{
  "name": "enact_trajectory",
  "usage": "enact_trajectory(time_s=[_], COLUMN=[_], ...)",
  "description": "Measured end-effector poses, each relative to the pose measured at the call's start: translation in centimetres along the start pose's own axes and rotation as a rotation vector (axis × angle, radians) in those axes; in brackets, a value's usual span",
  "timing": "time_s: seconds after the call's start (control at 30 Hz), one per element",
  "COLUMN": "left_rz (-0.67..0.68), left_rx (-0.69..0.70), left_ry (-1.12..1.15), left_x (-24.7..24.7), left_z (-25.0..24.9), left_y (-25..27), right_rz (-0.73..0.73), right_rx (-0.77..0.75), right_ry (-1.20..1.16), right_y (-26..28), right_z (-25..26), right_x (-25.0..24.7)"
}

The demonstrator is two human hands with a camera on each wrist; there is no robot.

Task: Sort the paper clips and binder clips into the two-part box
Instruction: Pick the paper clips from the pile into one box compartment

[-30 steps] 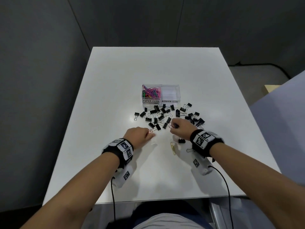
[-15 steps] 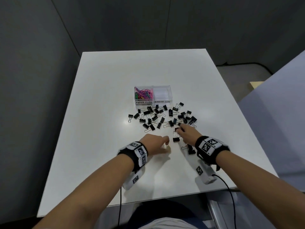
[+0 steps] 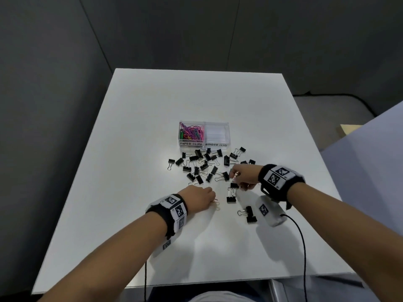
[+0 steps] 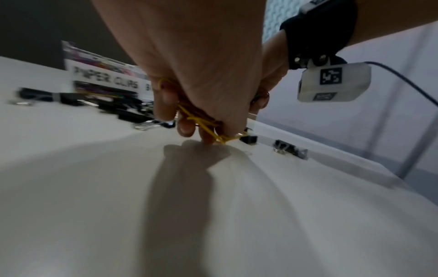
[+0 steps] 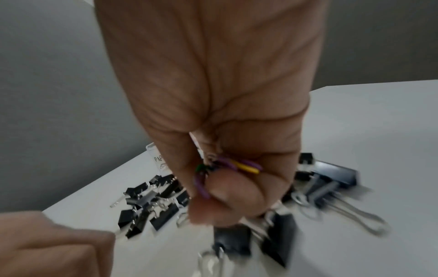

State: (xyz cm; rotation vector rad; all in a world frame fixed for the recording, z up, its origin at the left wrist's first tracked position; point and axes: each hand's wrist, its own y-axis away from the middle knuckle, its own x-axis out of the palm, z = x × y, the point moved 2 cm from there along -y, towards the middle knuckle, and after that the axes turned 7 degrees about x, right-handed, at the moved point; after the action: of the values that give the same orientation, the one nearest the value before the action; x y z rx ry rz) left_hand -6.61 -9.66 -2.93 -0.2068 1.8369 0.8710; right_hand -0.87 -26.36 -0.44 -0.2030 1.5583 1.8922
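White counter [image 3: 135, 131], carrying a clear two-part box [image 3: 226, 136] near its middle. Left half, labelled for paper clips, filled with coloured clips; right half, labelled for binder clips, bare. Black binder clips [image 3: 197, 162] scattered on the counter just in front of the box, a few more lying nearer the person. Left hand [image 3: 197, 198] low at the counter, fingers curled round yellow paper clips [image 4: 206, 125]. Right hand [image 3: 244, 176] over the scatter, fingers closed on purple and yellow paper clips [image 5: 239, 165].
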Motion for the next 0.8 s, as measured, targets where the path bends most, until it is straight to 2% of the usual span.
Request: enact_trajectory(time_s=[0.17, 0.33, 0.43, 0.6, 0.8], left_rz=[-0.038, -0.205, -0.246, -0.185, -0.130], left_rx=[-0.129, -0.169, -0.229, -0.281, -0.264], left_ry=[0.143, 0.168, 0.162, 0.176, 0.097], left_x=[-0.4, -1.5, -2.3, -2.1, -2.1], left_z=[3.4, 8.5, 11.3, 14.6, 16.1], left_y=[2.7, 5.2, 6.3, 7.3, 6.6], right_rz=[-0.062, -0.340, -0.423, -0.484, -0.506], right_rx=[-0.097, -0.227, -0.251, -0.230, -0.315], right_ry=[0.024, 0.128, 0.180, 0.267, 0.270], right_y=[-1.0, -2.3, -3.6, -5.4, -5.4], right_z=[5.2, 11.7, 14.9, 16.9, 16.9], right_x=[-2.4, -5.8, -6.6, -5.8, -5.5])
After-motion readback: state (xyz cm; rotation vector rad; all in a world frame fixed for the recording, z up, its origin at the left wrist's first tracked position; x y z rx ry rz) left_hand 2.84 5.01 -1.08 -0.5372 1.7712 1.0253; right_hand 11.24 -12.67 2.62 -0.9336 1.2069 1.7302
